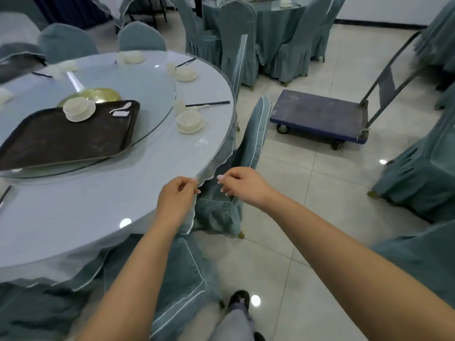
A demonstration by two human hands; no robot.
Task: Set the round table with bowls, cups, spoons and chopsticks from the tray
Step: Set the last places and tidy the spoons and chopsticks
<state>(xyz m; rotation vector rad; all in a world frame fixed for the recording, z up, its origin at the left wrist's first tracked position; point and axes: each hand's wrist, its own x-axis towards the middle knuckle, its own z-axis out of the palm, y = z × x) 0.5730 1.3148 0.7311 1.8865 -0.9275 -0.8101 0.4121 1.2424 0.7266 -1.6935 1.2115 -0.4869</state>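
A dark tray [73,141] lies on the glass turntable, holding a cream bowl [78,107] and a white spoon [121,109]. Chopsticks [208,104] lie beside another bowl [189,120], possibly with a cup [179,106].

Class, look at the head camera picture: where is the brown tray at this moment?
The brown tray lies at the left of the view on the glass turntable of the round table, holding a bowl and spoon.

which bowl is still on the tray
The bowl at the far end of the tray, stacked on its saucer. The other bowls sit on the table at place settings.
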